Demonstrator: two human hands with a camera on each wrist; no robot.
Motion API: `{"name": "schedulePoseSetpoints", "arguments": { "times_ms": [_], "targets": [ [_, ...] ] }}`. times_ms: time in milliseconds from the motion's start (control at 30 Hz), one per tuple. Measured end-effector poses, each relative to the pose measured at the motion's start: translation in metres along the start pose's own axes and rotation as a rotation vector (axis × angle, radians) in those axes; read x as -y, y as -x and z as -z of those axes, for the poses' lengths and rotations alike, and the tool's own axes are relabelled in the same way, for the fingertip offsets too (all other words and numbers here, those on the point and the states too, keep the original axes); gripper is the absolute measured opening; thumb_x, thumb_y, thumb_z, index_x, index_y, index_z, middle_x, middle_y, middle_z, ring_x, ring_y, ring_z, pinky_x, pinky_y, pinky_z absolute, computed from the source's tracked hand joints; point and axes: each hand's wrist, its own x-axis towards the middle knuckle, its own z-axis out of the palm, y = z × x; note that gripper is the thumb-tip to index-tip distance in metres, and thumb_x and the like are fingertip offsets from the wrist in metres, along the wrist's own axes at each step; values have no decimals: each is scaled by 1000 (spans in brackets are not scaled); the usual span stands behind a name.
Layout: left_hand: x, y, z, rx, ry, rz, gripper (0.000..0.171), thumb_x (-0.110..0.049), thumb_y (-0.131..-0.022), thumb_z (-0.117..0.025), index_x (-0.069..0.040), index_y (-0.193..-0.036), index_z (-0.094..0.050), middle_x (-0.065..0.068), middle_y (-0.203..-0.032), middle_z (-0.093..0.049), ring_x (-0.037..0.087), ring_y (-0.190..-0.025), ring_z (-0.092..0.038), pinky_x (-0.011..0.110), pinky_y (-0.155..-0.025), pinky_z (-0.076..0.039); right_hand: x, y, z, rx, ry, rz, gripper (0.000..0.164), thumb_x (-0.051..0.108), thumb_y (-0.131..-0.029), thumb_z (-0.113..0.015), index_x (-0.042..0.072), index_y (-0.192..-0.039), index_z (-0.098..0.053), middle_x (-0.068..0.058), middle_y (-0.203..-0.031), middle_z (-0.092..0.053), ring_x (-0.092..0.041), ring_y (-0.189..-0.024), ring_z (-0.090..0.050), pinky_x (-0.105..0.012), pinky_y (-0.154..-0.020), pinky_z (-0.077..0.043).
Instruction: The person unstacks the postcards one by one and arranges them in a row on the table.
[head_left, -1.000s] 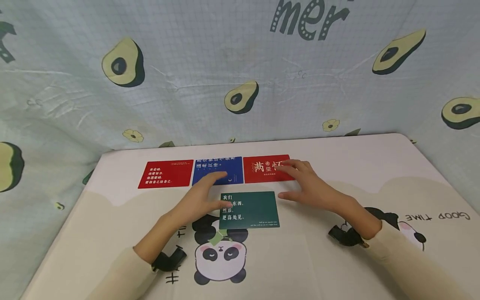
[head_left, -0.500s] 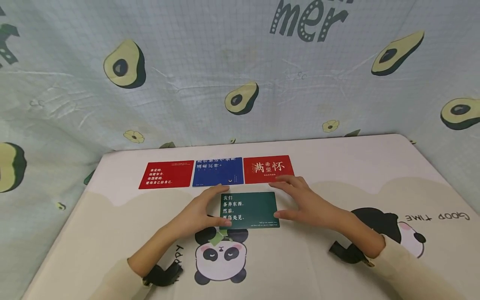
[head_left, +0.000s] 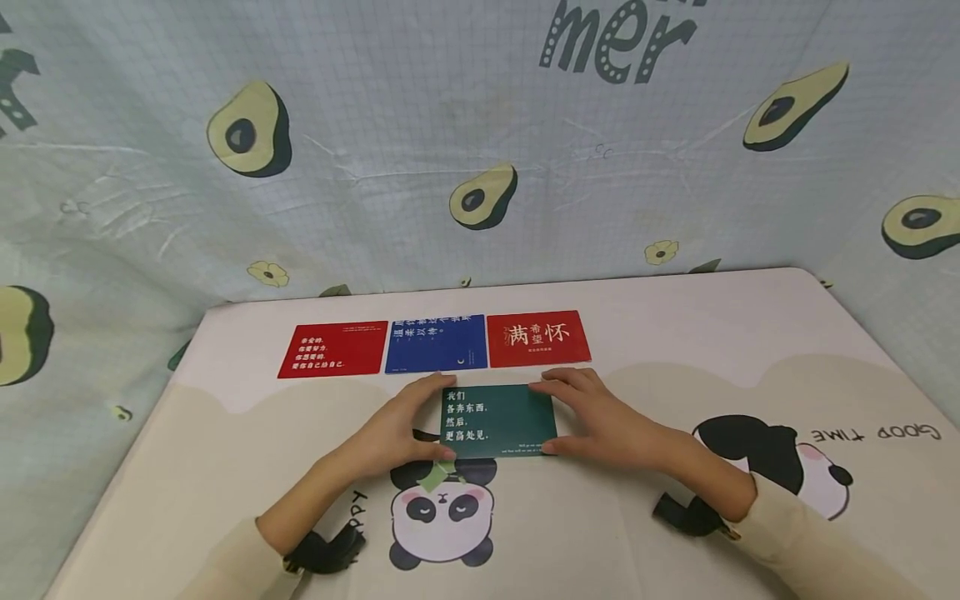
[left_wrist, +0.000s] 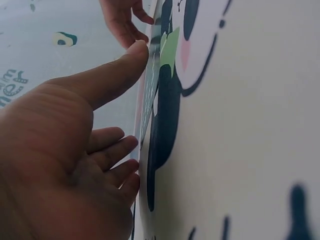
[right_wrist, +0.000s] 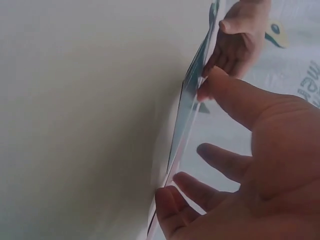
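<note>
A green card [head_left: 498, 421] with white Chinese lettering lies flat on the table, its upper edge a little below the row of other cards. At its left edge is my left hand [head_left: 393, 429], thumb by the lower corner and index finger by the upper one. My right hand [head_left: 615, 421] is at the opposite edge, its thumb and index fingertip over the right-hand corners. Both hands have spread, relaxed fingers. In the left wrist view the thumb [left_wrist: 115, 75] is near the card's surface; whether it presses cannot be told. The right wrist view shows the card [right_wrist: 185, 110] edge-on.
Along the far side of the table lie a red card [head_left: 333, 348], a blue card [head_left: 435, 354] and another red card [head_left: 538, 343] side by side. The cloth [head_left: 555, 533] has printed pandas. A curtain [head_left: 375, 100] with avocado prints hangs behind the table.
Both hands have come down and nearer to me, from over the blue and right-hand red cards to the green card's sides. The right hand then moved slightly left onto its corners. The cards look unmoved.
</note>
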Motion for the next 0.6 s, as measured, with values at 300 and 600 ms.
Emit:
{"name": "schedulePoseSetpoints", "arguments": {
  "times_ms": [300,600],
  "targets": [
    [0,1,-3,6,-82,-19,95,-24,-68,-86,-14,-148,-35,12,-151,-33,32,-138,-28,57,-106,-30,-1,1,-3,-21,109,40,77,34,-76,-80,13,-142,-46,-11,-141,-41,-30,-130,-34,-45,-93,-48],
    [-1,1,-4,10,-107,-22,95,-25,-69,-86,-13,-148,-35,13,-151,-32,33,-139,-26,58,-107,-26,-1,-2,-3,-19,129,67,75,34,-76,-80,12,-140,-48,-8,-137,-45,-28,-126,-37,-45,-95,-47]
  ]
}}
